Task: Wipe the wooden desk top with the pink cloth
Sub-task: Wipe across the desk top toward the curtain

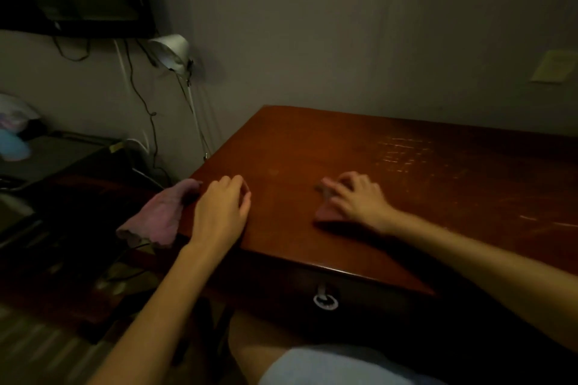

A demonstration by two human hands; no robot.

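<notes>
Wiping looks to be the step in hand. The right hand, at the centre of the frame, lies palm-down with fingers spread on a pink cloth, pressing it against the worktop. Its grip is wide, with nothing curled round the fabric. The cloth is bunched small and shows only past the fingertips and beside the wrist. The left hand, left of centre, rests at the worktop's left edge with fingers loosely bent. A second cloth, also pinkish, hangs off that edge just beside it, and I cannot tell whether that grip holds a corner of it. The frame is dim and somewhat blurred. Most of the surface lies up and right of the cloth, including pale scratches toward the upper right, so I judge that much of the job is left. The next move likely calls for firm downward pressure while sliding the cloth in overlapping passes toward those far parts, with the left hand bracing the edge.
</notes>
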